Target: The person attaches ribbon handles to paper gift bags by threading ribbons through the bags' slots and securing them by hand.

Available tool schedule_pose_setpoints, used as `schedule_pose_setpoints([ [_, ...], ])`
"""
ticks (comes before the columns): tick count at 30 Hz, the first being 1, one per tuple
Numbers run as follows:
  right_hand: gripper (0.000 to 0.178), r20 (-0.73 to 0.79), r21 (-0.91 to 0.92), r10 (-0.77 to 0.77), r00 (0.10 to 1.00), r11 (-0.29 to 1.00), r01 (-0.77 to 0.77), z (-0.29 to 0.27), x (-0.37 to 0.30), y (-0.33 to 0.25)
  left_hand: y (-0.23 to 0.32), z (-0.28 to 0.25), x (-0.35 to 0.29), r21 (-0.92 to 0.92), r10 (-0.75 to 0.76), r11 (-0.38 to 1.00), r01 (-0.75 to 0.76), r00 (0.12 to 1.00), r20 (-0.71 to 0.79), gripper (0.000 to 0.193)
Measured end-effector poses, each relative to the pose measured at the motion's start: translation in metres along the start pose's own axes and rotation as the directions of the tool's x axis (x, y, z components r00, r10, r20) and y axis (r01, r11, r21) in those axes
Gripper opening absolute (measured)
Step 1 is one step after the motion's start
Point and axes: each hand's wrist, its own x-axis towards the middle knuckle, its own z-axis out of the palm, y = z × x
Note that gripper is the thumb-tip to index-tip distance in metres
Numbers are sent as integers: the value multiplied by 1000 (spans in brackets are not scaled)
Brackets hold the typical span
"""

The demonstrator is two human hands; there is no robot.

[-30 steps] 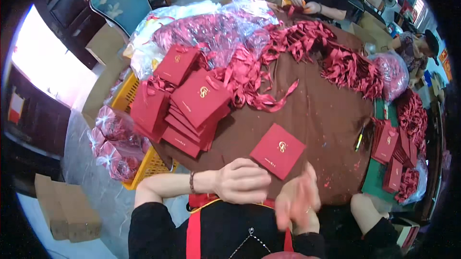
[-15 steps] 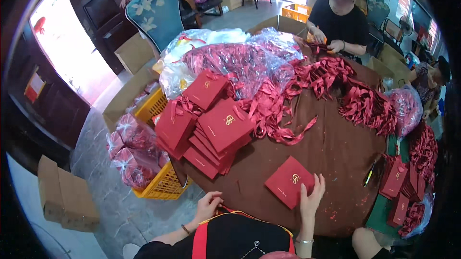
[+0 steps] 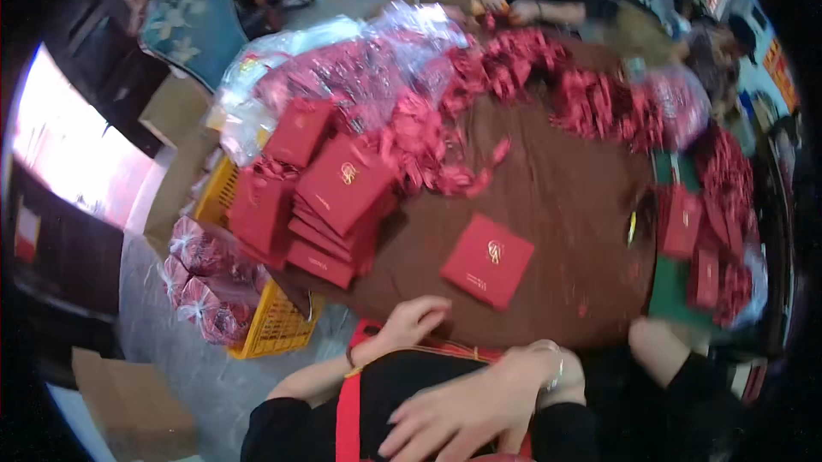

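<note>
A flat, square red gift bag point(image 3: 488, 262) with a gold emblem lies alone on the brown cloth-covered table point(image 3: 565, 205), apart from both hands. Nearest to it is my left hand point(image 3: 415, 322), resting at the table's near edge with fingers loosely bent and a gap at the thumb; nothing shows in it. In front of my chest is my right hand point(image 3: 475, 402), palm down, its spread fingers pointing left and slightly blurred. To the left leans a pile of similar red bags point(image 3: 330, 205), with red ribbons around it.
Plastic-wrapped red goods point(image 3: 342, 77) and loose red ribbons point(image 3: 419, 141) cover the far left. A yellow crate point(image 3: 278, 321) stands beside the table. At right are more red bags point(image 3: 682, 220) and a yellow pen-like tool point(image 3: 632, 227). A co-worker's hands point(image 3: 505, 6) work across the table.
My right hand has left the red gift bag and drawn back to my chest. My left hand has shifted slightly right. The whole view has tilted and moved.
</note>
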Motion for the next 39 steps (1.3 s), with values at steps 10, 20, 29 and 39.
schedule_pose_setpoints([
  [10,51,-999,43,-6,-43,70,-997,-12,-184,77,-29,-2,71,463,250,870,-166,960,-124,20],
  [20,69,-979,-78,-129,156,-471,-879,-41,-193,131,-34,-2,94,462,-11,886,-38,995,103,14],
  [29,52,-976,-111,-141,166,-330,-937,-50,-169,126,-46,17,265,837,360,546,-42,914,-188,37],
  [39,41,-992,85,92,-82,22,-996,-29,-182,122,2,-14,303,-297,89,938,-176,955,-284,12],
])
